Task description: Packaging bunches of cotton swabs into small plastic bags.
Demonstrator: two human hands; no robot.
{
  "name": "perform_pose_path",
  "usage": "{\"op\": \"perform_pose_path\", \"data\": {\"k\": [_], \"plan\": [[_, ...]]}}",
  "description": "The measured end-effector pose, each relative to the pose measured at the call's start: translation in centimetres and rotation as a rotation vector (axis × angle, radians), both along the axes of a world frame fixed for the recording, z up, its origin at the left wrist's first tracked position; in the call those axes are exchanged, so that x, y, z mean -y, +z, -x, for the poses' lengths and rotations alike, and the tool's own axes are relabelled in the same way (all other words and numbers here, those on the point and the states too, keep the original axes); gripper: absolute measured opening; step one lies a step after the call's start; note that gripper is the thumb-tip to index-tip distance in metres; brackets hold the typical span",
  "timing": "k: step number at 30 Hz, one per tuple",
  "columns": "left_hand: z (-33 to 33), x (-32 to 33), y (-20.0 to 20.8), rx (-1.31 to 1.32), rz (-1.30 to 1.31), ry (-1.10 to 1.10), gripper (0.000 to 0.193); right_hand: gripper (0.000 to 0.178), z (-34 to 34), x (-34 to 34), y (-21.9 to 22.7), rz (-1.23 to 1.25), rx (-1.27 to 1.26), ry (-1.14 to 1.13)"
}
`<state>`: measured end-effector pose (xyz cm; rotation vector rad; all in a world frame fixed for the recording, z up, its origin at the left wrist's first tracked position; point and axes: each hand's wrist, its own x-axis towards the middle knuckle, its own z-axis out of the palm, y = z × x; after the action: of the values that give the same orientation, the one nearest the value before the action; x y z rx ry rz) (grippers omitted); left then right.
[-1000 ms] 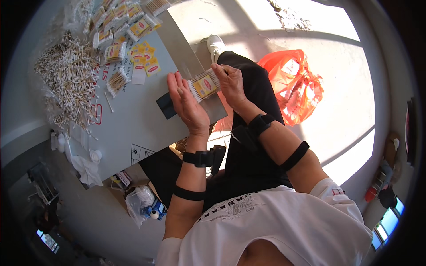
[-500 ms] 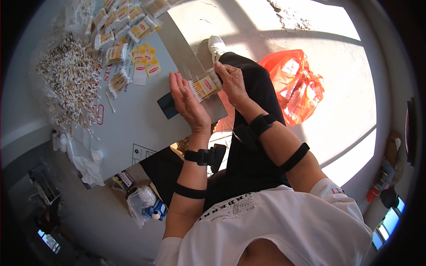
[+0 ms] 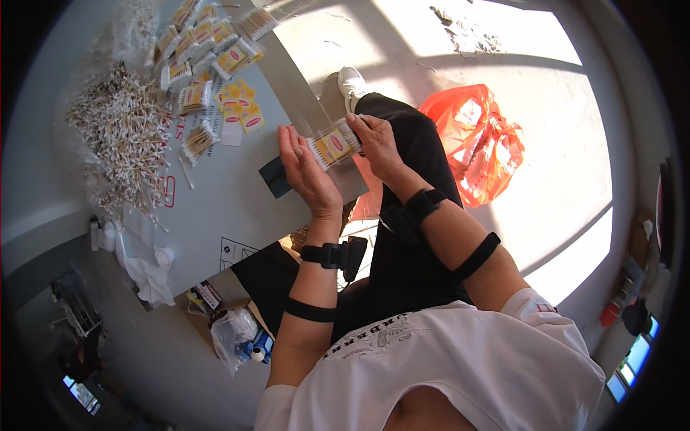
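Between my hands is a clear bag of cotton swabs (image 3: 334, 146) with a yellow label and a red oval. My right hand (image 3: 379, 149) pinches its right end between thumb and fingers. My left hand (image 3: 310, 172) is at the other end, fingers stretched out and palm turned toward the bag, the thumb against its edge. On the table to the left lie a big heap of loose cotton swabs (image 3: 118, 136), a small bunch of swabs (image 3: 200, 141) and several yellow label cards (image 3: 241, 104). Filled swab bags (image 3: 233, 59) are piled at the far side.
A dark flat block (image 3: 274, 178) rests near the table's edge (image 3: 237, 194). Crumpled white tissue (image 3: 147, 276) lies at the table's near left corner. To the right, a red plastic bag (image 3: 478, 147) stands on the sunlit floor. Below the table is a box (image 3: 205, 316) with plastic bags.
Both hands keep their hold and pose round the swab bag, almost unmoved. The whole view has shifted slightly, with the table's things now a little farther right and lower.
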<state>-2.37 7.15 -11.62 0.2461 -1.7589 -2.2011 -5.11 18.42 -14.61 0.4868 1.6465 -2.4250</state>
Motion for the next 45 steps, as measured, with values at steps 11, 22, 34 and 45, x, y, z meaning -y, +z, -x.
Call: {"op": "perform_pose_path", "data": {"k": [11, 22, 34, 45], "plan": [[-0.1, -0.1, -0.2, 0.012, 0.161, -0.003, 0.067, 0.041, 0.1, 0.3, -0.4, 0.127, 0.075, 0.012], [0.0, -0.3, -0.8, -0.007, 0.234, 0.010, 0.063, 0.033, 0.3, 0.4, -1.0, -0.065, -0.086, -0.016], [1.3, 9.4, 0.0, -0.063, 0.698, 0.201, 0.044, 0.028, 0.1, -1.3, 2.1, -0.867, -0.354, -0.237], [4.6, 20.1, 0.0, 0.004, 1.543, 0.191, 0.040, 0.011, 3.7, 10.3, 6.9, -0.750, -0.696, 0.438]]}}
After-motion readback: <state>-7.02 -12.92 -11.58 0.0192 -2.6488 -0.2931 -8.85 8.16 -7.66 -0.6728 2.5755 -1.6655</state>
